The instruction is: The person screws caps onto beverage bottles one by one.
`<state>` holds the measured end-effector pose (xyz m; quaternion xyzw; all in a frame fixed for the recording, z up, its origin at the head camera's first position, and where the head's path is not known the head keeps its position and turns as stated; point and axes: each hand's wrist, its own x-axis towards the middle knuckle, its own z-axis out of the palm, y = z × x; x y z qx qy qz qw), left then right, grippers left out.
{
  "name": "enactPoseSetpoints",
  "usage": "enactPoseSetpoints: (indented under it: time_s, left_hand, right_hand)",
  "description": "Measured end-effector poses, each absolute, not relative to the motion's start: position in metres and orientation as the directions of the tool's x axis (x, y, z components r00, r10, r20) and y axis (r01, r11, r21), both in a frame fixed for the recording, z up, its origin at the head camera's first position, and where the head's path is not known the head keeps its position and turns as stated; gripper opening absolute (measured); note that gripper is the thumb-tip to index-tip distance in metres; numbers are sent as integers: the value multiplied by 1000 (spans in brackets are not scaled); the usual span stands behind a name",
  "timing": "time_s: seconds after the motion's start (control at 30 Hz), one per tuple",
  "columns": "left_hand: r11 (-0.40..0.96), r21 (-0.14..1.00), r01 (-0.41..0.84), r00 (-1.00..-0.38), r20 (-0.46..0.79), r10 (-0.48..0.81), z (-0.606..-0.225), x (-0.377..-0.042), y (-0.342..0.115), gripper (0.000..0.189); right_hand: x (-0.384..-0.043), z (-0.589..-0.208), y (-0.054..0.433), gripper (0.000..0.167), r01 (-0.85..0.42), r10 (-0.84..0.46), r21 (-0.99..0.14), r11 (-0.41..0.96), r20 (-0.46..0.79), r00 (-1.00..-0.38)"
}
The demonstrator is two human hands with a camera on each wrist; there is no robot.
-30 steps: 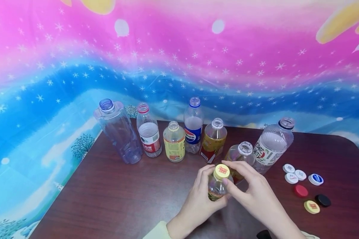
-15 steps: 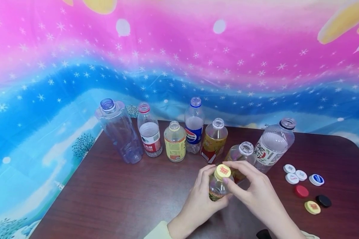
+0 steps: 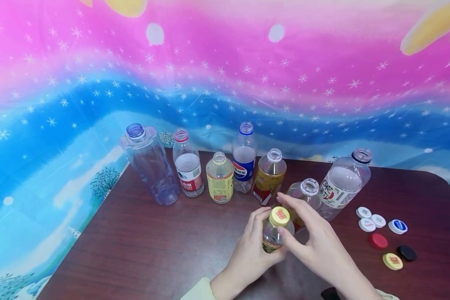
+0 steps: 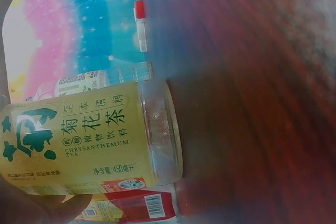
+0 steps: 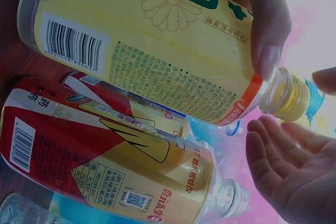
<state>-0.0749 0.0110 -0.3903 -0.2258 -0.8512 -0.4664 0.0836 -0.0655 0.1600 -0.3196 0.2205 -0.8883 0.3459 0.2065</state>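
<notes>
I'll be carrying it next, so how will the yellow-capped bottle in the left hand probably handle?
The yellow-capped bottle is probably light: no drink shows in its clear base. Its see-through plastic shoulder may give if squeezed. Laid on its side, it would likely roll, its body looking round.

On my feed I see that the person's bare right hand (image 3: 318,248) has loosened: its forefinger (image 3: 294,203) has lifted off the round yellow plastic cap with red print (image 3: 280,216), toward twelve o'clock, widening the gap to the thumb (image 3: 292,241) (a small move, from here).
</notes>
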Motion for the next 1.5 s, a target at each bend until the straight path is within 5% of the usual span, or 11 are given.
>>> enactPoseSetpoints:
  time_s: [0.47, 0.7, 1.03, 1.5]
  left_hand:
    - [469, 752, 464, -885, 369, 284, -390, -75, 13, 68]
    - [462, 759, 458, -888, 364, 282, -389, -76, 12, 69]
    - [469, 754, 460, -886, 358, 294, -388, -76, 11, 69]
    - [444, 780, 441, -895, 347, 280, -389, -76, 12, 67]
  right_hand:
    - [-67, -313, 158, 38, -417, -137, -516, 748, 495, -858]
    - [-68, -312, 153, 50, -357, -132, -519, 777, 420, -898]
    - [-65, -317, 161, 48, -530, -251, -477, 701, 530, -810]
    - [-66, -312, 154, 38, -341, -98, -522, 782, 437, -894]
